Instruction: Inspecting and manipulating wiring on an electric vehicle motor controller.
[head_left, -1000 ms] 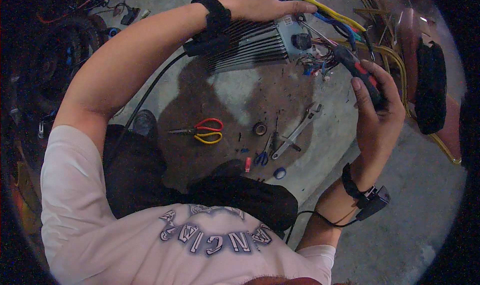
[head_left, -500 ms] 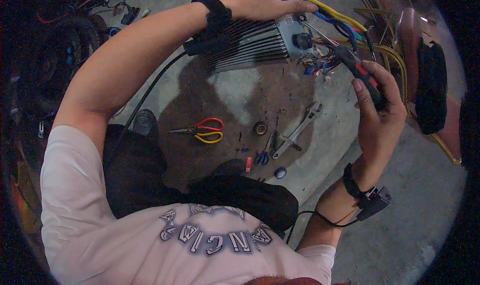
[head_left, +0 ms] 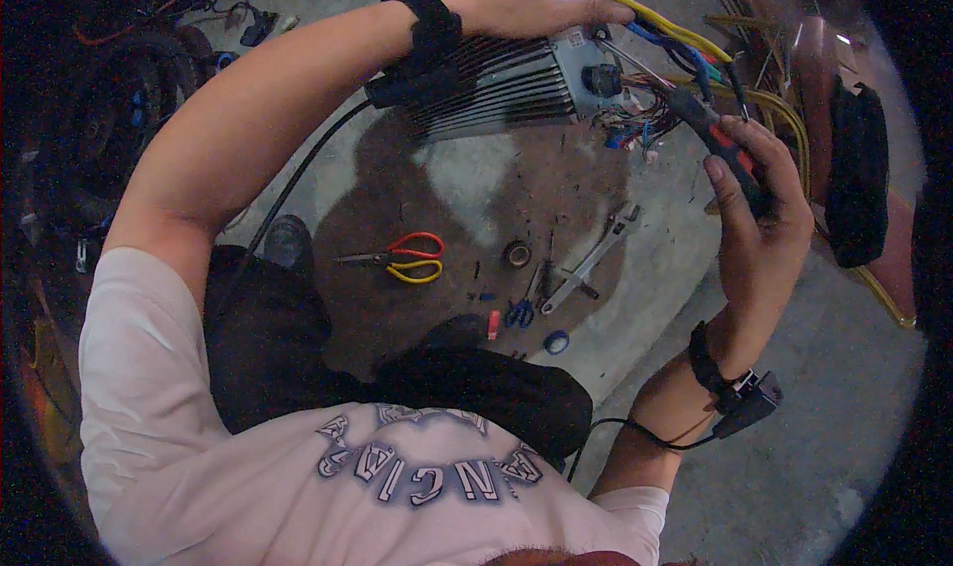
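At the top, a finned metal controller box lies on the floor, its cabled end to the right. My left hand grips its far side, the thumb stretched toward the thick cables; the other fingers are partly cut off by the frame edge. A screwdriver with a black and red handle is in my closed right hand. Its shaft slants up-left to the box's end face, near my left thumb. Whether the tip sits in a screw is too small to tell. Thin wires with connectors hang off that end.
Red-and-yellow-handled scissors, an adjustable wrench, blue-handled scissors, black tape and blue tape lie on the floor. A wheel stands left, a brownish panel right. Cords run from both wrist devices.
My right hand and the screwdriver handle have shifted slightly to the right. My left hand and the box have barely moved.
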`<state>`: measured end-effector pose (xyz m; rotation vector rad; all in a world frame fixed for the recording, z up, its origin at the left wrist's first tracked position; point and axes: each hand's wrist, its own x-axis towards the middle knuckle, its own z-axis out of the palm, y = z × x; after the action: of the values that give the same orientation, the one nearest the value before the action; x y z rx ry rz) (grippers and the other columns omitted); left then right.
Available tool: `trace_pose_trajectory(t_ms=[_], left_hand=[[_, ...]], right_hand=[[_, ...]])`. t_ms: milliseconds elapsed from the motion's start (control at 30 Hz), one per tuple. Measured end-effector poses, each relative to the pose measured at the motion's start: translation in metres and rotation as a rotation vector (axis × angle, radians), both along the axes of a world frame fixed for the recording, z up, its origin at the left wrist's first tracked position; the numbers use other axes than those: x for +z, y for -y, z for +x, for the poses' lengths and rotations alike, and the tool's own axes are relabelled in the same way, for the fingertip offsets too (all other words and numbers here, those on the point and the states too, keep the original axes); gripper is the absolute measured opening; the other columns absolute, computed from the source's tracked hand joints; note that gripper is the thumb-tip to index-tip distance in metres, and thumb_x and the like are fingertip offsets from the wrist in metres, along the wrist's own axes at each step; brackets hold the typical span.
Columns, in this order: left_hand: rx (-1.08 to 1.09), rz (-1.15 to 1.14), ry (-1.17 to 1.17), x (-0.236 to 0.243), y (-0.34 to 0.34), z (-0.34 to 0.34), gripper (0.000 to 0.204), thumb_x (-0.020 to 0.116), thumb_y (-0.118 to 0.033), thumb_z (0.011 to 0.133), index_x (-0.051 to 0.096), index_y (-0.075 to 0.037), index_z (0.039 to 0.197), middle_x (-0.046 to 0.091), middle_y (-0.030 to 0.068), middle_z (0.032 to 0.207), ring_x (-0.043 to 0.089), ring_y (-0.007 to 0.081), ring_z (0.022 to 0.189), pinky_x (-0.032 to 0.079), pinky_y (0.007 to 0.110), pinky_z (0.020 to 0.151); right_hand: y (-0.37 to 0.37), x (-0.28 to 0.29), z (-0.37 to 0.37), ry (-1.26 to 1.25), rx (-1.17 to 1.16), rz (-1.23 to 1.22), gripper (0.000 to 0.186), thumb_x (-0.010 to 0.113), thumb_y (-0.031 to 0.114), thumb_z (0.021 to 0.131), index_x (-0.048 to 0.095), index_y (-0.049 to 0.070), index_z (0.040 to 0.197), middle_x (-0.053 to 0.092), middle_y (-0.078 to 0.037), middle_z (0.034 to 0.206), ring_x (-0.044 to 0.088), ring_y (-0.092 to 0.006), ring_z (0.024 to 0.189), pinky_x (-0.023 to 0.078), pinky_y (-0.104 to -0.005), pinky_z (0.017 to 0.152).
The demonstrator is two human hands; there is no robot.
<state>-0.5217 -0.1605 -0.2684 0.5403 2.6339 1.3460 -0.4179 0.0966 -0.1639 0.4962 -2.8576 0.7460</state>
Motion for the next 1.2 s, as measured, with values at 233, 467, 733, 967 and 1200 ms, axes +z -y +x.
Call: trace_pose_trajectory(t_ms=[233, 467, 733, 967, 1200], left_hand=[[0.082, -0.064, -0.111, -0.017, -0.007, -0.007, 0.08, 0.056, -0.074, 0.087, 0.067, 0.004, 0.077, 0.065, 0.0205, 0.072, 0.067, 0.0317, 0.07, 0.051, 0.042, 0.066], [0.081, -0.074, -0.074, -0.014, -0.006, -0.005, 0.079, 0.056, -0.075, 0.086, 0.068, 0.003, 0.076, 0.065, 0.0194, 0.069, 0.066, 0.0311, 0.067, 0.052, 0.042, 0.065], [0.076, -0.011, -0.024, -0.011, -0.005, -0.003, 0.077, 0.056, -0.074, 0.086, 0.071, 0.0, 0.077, 0.066, 0.016, 0.068, 0.068, 0.0287, 0.07, 0.052, 0.042, 0.068], [0.076, -0.054, 0.001, -0.012, -0.001, -0.003, 0.076, 0.056, -0.075, 0.086, 0.071, -0.001, 0.078, 0.066, 0.0158, 0.068, 0.068, 0.0288, 0.07, 0.053, 0.042, 0.068], [0.024, -0.022, -0.024, -0.017, -0.003, -0.006, 0.076, 0.055, -0.074, 0.087, 0.072, 0.0, 0.078, 0.066, 0.0158, 0.068, 0.068, 0.0293, 0.069, 0.053, 0.041, 0.068]], right_hand=[[0.003, 0.002, 0.0, 0.002, 0.004, 0.014, 0.028, 0.072, 0.001, 0.081, 0.069, 0.001, 0.109, 0.069, -0.012, 0.112, 0.063, -0.0252, 0.112, 0.045, -0.0346, 0.101], [0.001, 0.008, -0.007, -0.055, 0.082, 0.118, 0.028, 0.072, 0.003, 0.081, 0.07, 0.001, 0.108, 0.068, -0.012, 0.114, 0.063, -0.0258, 0.113, 0.046, -0.0352, 0.1], [0.009, 0.022, -0.018, -0.056, 0.157, 0.232, 0.029, 0.07, 0.002, 0.082, 0.071, 0.003, 0.111, 0.068, -0.014, 0.118, 0.064, -0.0274, 0.113, 0.047, -0.035, 0.1], [0.007, 0.022, -0.023, -0.082, 0.218, 0.306, 0.029, 0.07, 0.001, 0.081, 0.071, 0.003, 0.11, 0.068, -0.014, 0.12, 0.064, -0.0274, 0.114, 0.049, -0.0359, 0.099], [0.0, 0.025, -0.031, 0.064, 0.206, 0.23, 0.031, 0.067, -0.002, 0.083, 0.069, 0.0, 0.114, 0.065, -0.015, 0.124, 0.058, -0.0255, 0.122, 0.043, -0.0346, 0.104]])
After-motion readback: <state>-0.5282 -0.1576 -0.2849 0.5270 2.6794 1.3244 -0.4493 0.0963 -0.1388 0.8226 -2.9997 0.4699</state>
